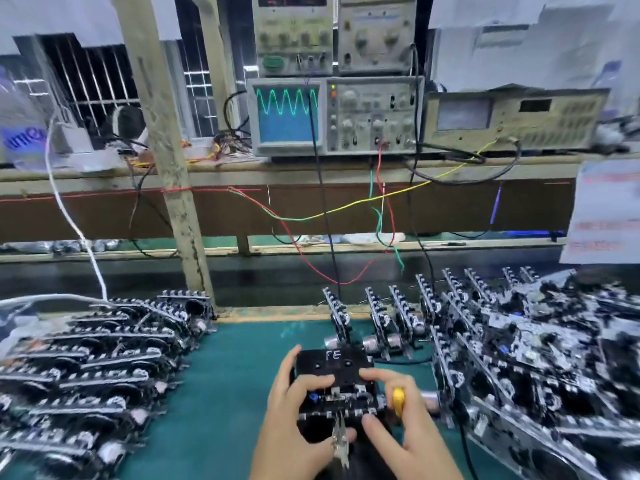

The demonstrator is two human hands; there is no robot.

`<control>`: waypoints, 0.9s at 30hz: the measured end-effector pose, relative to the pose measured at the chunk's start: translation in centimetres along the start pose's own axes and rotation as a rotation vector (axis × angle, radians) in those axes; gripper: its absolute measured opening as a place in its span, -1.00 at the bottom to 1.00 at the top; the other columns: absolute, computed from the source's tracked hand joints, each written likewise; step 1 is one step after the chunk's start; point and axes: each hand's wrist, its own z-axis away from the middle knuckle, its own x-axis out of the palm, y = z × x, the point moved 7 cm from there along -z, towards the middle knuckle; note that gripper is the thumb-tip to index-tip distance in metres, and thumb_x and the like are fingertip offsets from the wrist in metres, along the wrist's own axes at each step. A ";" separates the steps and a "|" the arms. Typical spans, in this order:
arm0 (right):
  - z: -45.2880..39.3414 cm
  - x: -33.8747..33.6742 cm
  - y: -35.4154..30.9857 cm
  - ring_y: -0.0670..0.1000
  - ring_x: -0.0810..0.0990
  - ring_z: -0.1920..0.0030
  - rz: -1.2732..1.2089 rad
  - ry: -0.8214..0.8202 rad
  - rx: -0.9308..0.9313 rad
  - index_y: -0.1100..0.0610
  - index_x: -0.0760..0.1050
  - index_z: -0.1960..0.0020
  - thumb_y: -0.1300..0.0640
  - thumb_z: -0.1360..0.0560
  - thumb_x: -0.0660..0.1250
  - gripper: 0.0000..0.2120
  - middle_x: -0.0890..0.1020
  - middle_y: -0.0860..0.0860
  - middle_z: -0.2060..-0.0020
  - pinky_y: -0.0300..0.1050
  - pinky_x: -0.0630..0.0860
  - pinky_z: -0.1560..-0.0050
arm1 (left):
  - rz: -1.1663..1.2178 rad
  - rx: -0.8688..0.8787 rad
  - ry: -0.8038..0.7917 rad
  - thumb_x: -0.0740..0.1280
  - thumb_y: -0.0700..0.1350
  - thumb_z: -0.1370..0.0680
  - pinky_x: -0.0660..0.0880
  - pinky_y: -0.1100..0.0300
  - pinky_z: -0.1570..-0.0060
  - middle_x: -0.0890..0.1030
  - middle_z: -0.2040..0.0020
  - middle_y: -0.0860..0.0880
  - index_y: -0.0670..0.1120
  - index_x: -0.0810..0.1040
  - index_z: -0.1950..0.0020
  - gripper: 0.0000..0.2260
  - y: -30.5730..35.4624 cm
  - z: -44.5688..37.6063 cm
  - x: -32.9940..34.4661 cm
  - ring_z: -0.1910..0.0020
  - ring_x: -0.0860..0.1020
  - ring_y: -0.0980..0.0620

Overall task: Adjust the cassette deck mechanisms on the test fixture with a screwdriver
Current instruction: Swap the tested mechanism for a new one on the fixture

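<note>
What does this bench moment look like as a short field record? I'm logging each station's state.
unit in hands: black cassette deck mechanism on green mat
left hand: grips mechanism's left side
right hand: on mechanism's right side, holds yellow-handled screwdriver
scope: grey oscilloscope showing green sine trace
stock: mechanism piles left and right

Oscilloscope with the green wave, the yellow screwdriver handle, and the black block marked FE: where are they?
Oscilloscope [286, 114]: head view, on its blue screen.
Yellow screwdriver handle [398, 400]: head view, middle of the handle.
Black block marked FE [332, 363]: head view, on its top face.
</note>
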 end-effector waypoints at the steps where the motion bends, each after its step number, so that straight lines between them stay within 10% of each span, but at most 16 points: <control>1: 0.3 0.1 0.0 -0.43 0.39 -0.28 -0.001 0.011 0.002 -0.48 0.26 -0.04 0.08 -0.57 0.36 -0.55 0.42 -0.42 -0.32 -0.42 0.35 -0.09 | 0.022 -0.025 0.006 0.61 0.19 -0.18 0.46 -0.05 -0.35 0.13 -0.54 0.38 0.32 0.58 -0.15 -0.44 0.1 -0.4 -0.2 -0.47 0.35 0.20; 5: 0.5 0.2 -0.2 -0.43 0.39 -0.26 -0.012 0.022 0.036 -0.43 0.28 -0.18 0.00 -0.59 0.33 -0.62 0.40 -0.44 -0.30 -0.54 0.39 0.00 | 0.028 -0.041 0.005 0.62 0.17 -0.17 0.45 -0.09 -0.36 0.15 -0.54 0.37 0.29 0.58 -0.17 -0.42 -0.3 -0.2 -0.2 -0.46 0.38 0.15; 10: 0.8 0.3 0.0 -0.29 0.44 -0.28 -0.023 0.036 0.052 -0.41 0.29 -0.18 -0.14 -0.50 0.29 -0.68 0.45 -0.36 -0.29 -0.24 0.40 -0.19 | 0.015 -0.015 0.000 0.61 0.19 -0.15 0.47 -0.06 -0.32 0.19 -0.53 0.36 0.29 0.59 -0.16 -0.42 -0.7 -0.3 -0.1 -0.42 0.44 0.14; 18: 1.0 0.2 -0.2 -0.26 0.44 -0.26 -0.014 0.055 0.086 -0.40 0.28 -0.22 -0.16 -0.50 0.28 -0.66 0.44 -0.35 -0.27 -0.09 0.44 -0.26 | 0.005 0.013 -0.027 0.71 -0.05 -0.15 0.45 0.15 -0.17 0.26 -0.49 0.38 0.30 0.60 -0.13 -0.37 -1.0 -0.5 0.3 -0.31 0.48 0.31; 27: 1.1 0.0 -0.8 -0.28 0.44 -0.26 -0.021 0.077 0.080 -0.48 0.24 -0.03 -0.12 -0.52 0.30 -0.70 0.46 -0.31 -0.29 -0.10 0.43 -0.24 | 0.011 0.037 -0.041 0.65 0.13 -0.08 0.32 0.61 -0.15 0.30 -0.49 0.32 0.27 0.62 -0.11 -0.39 -1.5 -0.8 0.4 -0.33 0.41 0.38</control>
